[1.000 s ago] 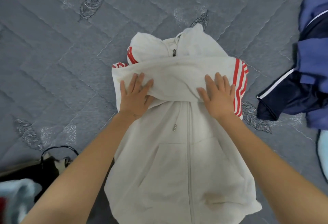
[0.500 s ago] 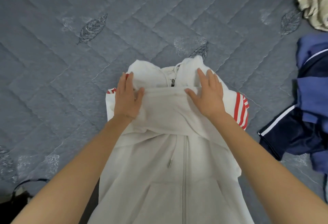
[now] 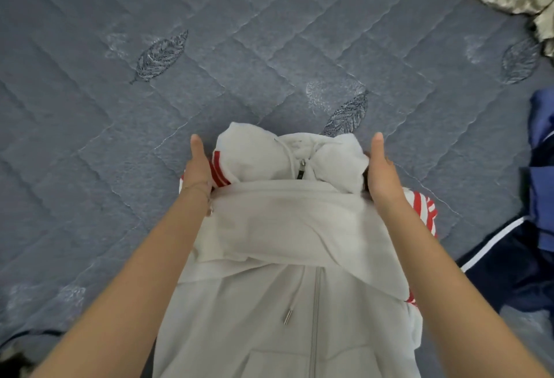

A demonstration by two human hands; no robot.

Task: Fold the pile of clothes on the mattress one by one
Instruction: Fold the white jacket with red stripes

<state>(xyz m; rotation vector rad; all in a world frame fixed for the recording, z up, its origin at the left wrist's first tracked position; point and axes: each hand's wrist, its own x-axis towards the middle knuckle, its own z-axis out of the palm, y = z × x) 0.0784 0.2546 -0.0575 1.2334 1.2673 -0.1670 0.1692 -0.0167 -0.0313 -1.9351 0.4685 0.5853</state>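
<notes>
Hoodie [image 3: 284, 222] between the hands [image 3: 196, 171] [image 3: 382, 174]

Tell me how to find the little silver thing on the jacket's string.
On the grey quilted mattress lies a white zip hoodie. Below its folded-over sleeve, a cord hangs just left of the zipper, ending in the silver tip. Unlike the dark zipper pull up by the collar, it is a shiny cylinder.

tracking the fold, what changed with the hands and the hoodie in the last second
Both hands slid forward off the folded sleeves; the left hand and right hand now stand on edge at either side of the hood end of the white hoodie, fingers hidden. Sleeves stay folded across the chest; the hoodie stays on the mattress.
</notes>
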